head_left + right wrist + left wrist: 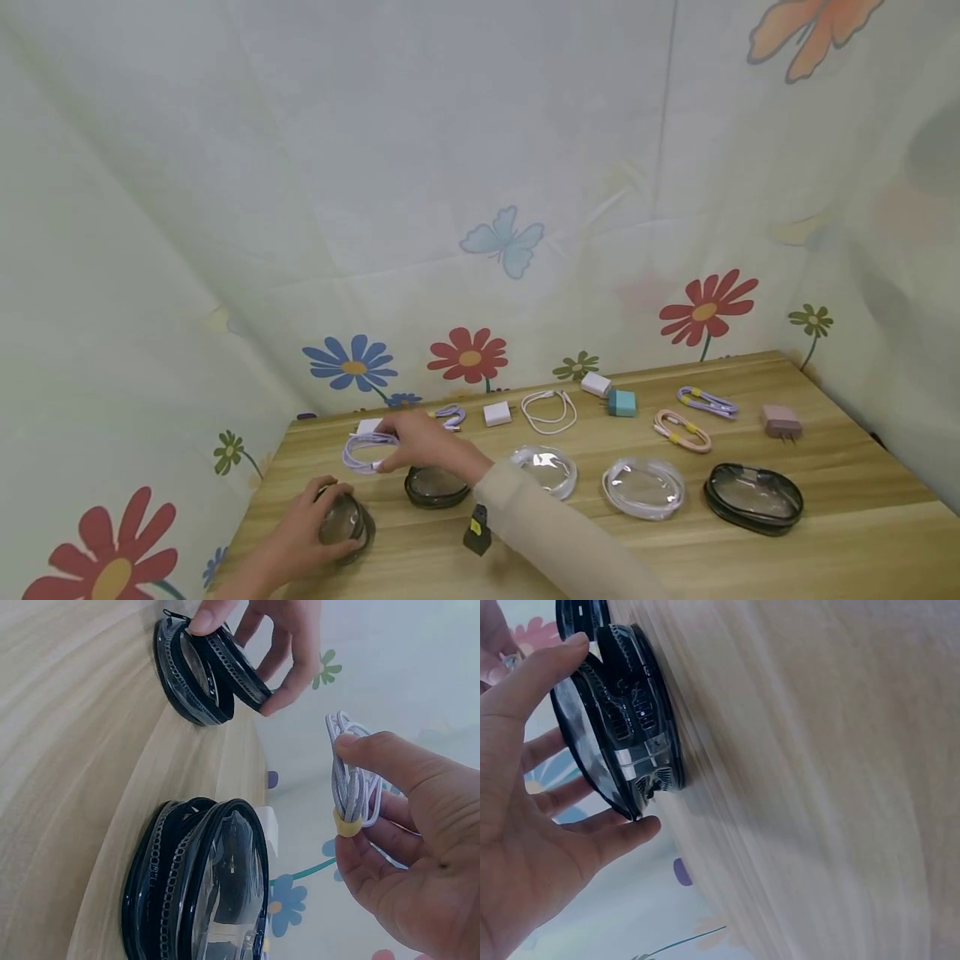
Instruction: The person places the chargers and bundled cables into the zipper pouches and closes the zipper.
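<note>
My left hand [300,533] grips a round clear pouch with black zipper trim [634,712] at the left of the table. Its thumb lies on the upper rim and its fingers curl round the far side. In the right wrist view the pouch's lid is lifted away from its base. Just above and beyond, my right hand [423,442] pinches a coiled lavender cable [349,780] bound with a yellow tie, held between thumb and fingers. Below that hand stands a second clear pouch with black trim [225,877], partly covered by my wrist in the head view.
Two white-rimmed clear pouches [645,490] and another black-rimmed one [753,498] line the front right. Behind them lie a white cable [550,431], a teal charger [622,403], a pink charger [782,421], an orange cable [682,432], a purple cable [708,403] and several white chargers [497,414].
</note>
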`<state>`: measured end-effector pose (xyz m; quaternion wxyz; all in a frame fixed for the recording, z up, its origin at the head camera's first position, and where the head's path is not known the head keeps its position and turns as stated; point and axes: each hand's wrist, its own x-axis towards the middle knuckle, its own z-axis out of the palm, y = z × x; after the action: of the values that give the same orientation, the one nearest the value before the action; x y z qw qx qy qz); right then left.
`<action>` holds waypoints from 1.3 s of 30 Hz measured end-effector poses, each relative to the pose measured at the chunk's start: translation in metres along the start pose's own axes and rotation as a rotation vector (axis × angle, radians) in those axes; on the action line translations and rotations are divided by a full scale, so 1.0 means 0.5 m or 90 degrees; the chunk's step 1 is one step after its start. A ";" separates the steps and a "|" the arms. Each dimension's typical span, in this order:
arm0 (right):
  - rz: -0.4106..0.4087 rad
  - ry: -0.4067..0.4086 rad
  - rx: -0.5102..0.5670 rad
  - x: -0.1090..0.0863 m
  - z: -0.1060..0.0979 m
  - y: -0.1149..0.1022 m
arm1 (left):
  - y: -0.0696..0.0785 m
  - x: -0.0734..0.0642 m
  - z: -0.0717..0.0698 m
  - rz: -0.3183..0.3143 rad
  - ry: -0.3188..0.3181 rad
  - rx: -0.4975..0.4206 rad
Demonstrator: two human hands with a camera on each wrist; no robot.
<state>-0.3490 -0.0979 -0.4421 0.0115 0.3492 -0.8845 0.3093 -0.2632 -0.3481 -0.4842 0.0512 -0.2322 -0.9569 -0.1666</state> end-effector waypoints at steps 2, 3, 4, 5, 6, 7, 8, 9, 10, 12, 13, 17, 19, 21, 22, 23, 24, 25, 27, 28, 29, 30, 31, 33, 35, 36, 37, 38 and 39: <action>-0.006 0.000 -0.013 -0.006 -0.004 -0.004 | 0.001 0.002 0.001 -0.001 0.014 -0.011; -0.009 -0.001 -0.023 -0.009 -0.006 -0.005 | 0.001 0.003 0.002 0.000 0.021 -0.019; -0.013 0.000 -0.033 -0.012 -0.007 -0.006 | 0.001 0.004 0.002 -0.004 0.023 -0.028; -0.015 0.001 -0.041 -0.015 -0.008 -0.006 | 0.001 0.005 0.002 -0.011 0.022 -0.037; -0.015 0.002 -0.046 -0.018 -0.008 -0.004 | 0.001 0.007 0.002 -0.017 0.022 -0.044; -0.015 0.002 -0.052 -0.020 -0.008 -0.002 | 0.001 0.007 0.002 -0.020 0.023 -0.052; -0.015 0.002 -0.057 -0.021 -0.008 0.000 | 0.000 0.008 0.002 -0.023 0.024 -0.057; -0.013 0.001 -0.065 -0.023 -0.007 0.001 | 0.000 0.009 0.002 -0.025 0.026 -0.062; -0.012 0.000 -0.069 -0.023 -0.006 0.003 | -0.001 0.009 0.002 -0.027 0.028 -0.066; -0.015 -0.003 -0.092 -0.023 -0.004 0.006 | -0.003 0.009 0.000 -0.027 0.031 -0.069; -0.018 -0.005 -0.104 -0.022 -0.002 0.007 | -0.005 0.010 -0.001 -0.027 0.031 -0.070; -0.037 -0.027 -0.159 -0.020 0.009 0.004 | -0.008 0.011 -0.004 -0.022 0.029 -0.069; -0.050 -0.040 -0.181 -0.020 0.016 -0.003 | -0.010 0.011 -0.003 -0.019 0.029 -0.065; -0.073 -0.050 -0.221 -0.019 0.024 -0.011 | -0.012 0.009 -0.001 -0.019 0.032 -0.063; -0.083 -0.053 -0.242 -0.019 0.028 -0.016 | -0.013 0.008 0.001 -0.018 0.034 -0.062; -0.092 -0.056 -0.265 -0.019 0.032 -0.021 | -0.014 0.007 0.002 -0.020 0.035 -0.059; -0.099 -0.060 -0.281 -0.019 0.037 -0.025 | -0.015 0.005 0.004 -0.022 0.036 -0.058; -0.107 -0.063 -0.298 -0.019 0.041 -0.029 | -0.015 0.004 0.005 -0.025 0.036 -0.060; -0.113 -0.072 -0.319 -0.018 0.050 -0.036 | -0.016 0.003 0.006 -0.032 0.034 -0.063; -0.112 -0.078 -0.325 -0.018 0.054 -0.038 | -0.017 0.003 0.006 -0.035 0.033 -0.064; -0.114 -0.082 -0.327 -0.018 0.059 -0.040 | -0.017 0.003 0.006 -0.038 0.031 -0.068; -0.114 -0.086 -0.328 -0.017 0.063 -0.041 | -0.017 0.004 0.006 -0.038 0.031 -0.071; -0.113 -0.090 -0.332 -0.016 0.066 -0.043 | -0.016 0.004 0.006 -0.039 0.033 -0.072; -0.109 -0.098 -0.338 -0.015 0.072 -0.044 | -0.016 0.005 0.007 -0.034 0.036 -0.073; -0.103 -0.105 -0.340 -0.015 0.076 -0.045 | -0.015 0.006 0.008 -0.023 0.045 -0.078; -0.097 -0.110 -0.341 -0.015 0.078 -0.045 | -0.015 0.006 0.009 -0.017 0.051 -0.079; -0.096 -0.112 -0.344 -0.014 0.080 -0.046 | -0.015 0.005 0.010 -0.010 0.059 -0.080; -0.093 -0.113 -0.345 -0.014 0.081 -0.047 | -0.015 0.004 0.011 0.000 0.069 -0.080; -0.091 -0.114 -0.350 -0.014 0.082 -0.048 | -0.016 0.003 0.013 0.011 0.081 -0.076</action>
<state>-0.3207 -0.1297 -0.4640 0.0491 0.4203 -0.9057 0.0242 -0.2685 -0.3519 -0.4922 0.0993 -0.2324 -0.9380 -0.2374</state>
